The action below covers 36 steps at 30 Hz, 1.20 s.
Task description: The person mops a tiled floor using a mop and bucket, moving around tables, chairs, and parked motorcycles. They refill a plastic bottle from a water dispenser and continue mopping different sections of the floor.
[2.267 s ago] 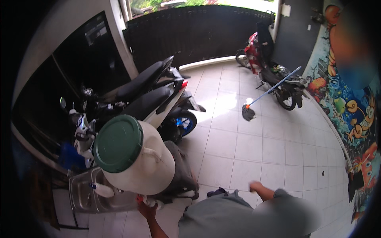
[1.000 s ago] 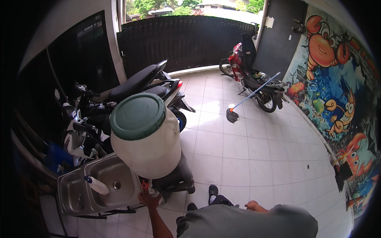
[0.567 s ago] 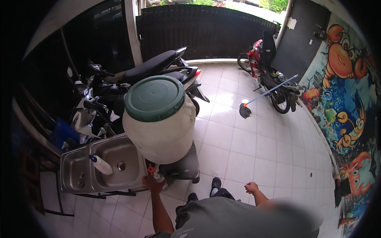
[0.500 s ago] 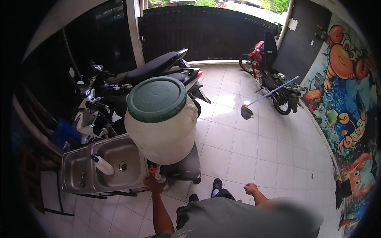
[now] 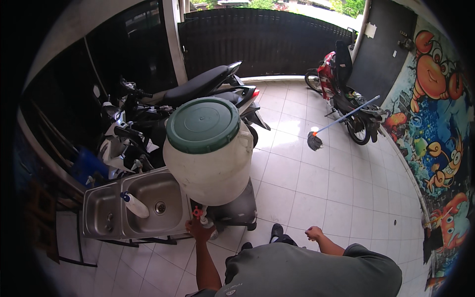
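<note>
A large off-white plastic drum (image 5: 208, 171) with a green screw lid (image 5: 203, 123) stands on a dark stand (image 5: 237, 208). Low on its near side is a tap with a red handle (image 5: 197, 212). Just below that handle is my left hand (image 5: 200, 230), its fingers curled. Something clear or greyish shows beside the hand, too small to name. My right hand (image 5: 313, 233) hangs over the floor on the right, loosely closed, with nothing seen in it. A double steel sink (image 5: 185, 195) adjoins the drum on the left. In its larger basin a white bottle with a blue cap (image 5: 136, 205) lies tilted.
Parked motorcycles (image 5: 198, 86) stand behind the drum, and a red and black one (image 5: 341, 94) is at the far right. A mop (image 5: 315, 141) leans against it, its head on the white tiled floor (image 5: 307, 173). A painted wall (image 5: 435, 123) runs along the right.
The whole scene has shifted slightly to the right in the picture. My left hand stays by the tap, and my right hand keeps its loosely closed pose.
</note>
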{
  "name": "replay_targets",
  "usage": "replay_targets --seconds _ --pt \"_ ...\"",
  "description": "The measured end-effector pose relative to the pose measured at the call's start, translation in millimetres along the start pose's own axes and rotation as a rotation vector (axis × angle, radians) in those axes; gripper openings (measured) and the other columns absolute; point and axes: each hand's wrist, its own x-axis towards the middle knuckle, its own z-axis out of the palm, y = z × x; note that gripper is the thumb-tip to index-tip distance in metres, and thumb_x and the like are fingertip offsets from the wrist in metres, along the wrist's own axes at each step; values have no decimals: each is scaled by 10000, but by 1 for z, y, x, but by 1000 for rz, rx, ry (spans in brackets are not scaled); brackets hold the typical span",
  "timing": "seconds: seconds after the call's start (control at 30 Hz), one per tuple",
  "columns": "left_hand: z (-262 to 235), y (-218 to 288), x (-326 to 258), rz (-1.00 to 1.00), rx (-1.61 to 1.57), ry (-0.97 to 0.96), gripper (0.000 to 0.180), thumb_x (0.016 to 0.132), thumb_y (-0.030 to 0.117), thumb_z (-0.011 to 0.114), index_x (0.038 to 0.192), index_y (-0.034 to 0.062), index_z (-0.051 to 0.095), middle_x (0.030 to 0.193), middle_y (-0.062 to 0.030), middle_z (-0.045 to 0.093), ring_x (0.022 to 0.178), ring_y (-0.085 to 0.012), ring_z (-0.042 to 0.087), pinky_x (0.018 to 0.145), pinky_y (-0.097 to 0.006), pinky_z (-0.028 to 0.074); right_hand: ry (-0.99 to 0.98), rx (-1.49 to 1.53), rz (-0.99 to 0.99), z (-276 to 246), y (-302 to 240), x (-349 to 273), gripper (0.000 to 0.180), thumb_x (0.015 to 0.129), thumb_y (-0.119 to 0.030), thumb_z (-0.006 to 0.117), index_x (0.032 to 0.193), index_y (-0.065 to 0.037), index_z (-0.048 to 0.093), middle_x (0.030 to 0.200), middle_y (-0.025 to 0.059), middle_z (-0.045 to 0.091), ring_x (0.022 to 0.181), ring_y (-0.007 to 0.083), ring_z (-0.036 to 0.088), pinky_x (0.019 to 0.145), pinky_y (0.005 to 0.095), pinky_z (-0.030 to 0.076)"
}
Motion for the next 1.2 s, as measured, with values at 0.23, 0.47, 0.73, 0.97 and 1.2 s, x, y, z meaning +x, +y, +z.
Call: replay_targets --seconds 0.23,0.47,0.73,0.97,1.2 --pt "8 1 -3 -86 8 132 928 451 358 871 1261 138 473 1201 -125 427 1169 -352 293 954 -514 325 -24 -38 6 6 5 -5 397 797 -221 686 1123 0 636 780 102 691 628 199 687 543 322 555" --pt "5 -5 -1 76 4 172 862 478 345 835 1253 161 505 1165 -81 513 1151 -362 309 954 -514 310 316 -293 -4 22 1 -24 702 681 -275 770 1304 -35 552 1022 191 694 954 304 678 788 358 555" --pt "-7 13 -3 13 -44 107 855 484 323 837 1254 165 503 1186 -77 523 1164 -366 310 962 -522 299 -49 -181 -35 31 -4 -4 590 698 -382 746 1177 -49 659 1161 165 666 1091 305 631 932 356 506" --pt "-3 7 -4 -18 -28 144 880 480 347 848 1266 168 496 1172 -78 522 1170 -367 313 960 -535 311 -64 -278 -88 36 -16 -1 542 725 -410 699 1142 -63 682 1168 169 662 1109 325 617 948 377 496" --pt "-3 5 -3 31 0 128 878 473 378 836 1257 169 499 1159 -74 525 1156 -366 319 953 -544 297 19 -368 -185 31 -26 -4 523 748 -390 687 1138 -42 666 882 131 723 866 258 693 788 352 540"
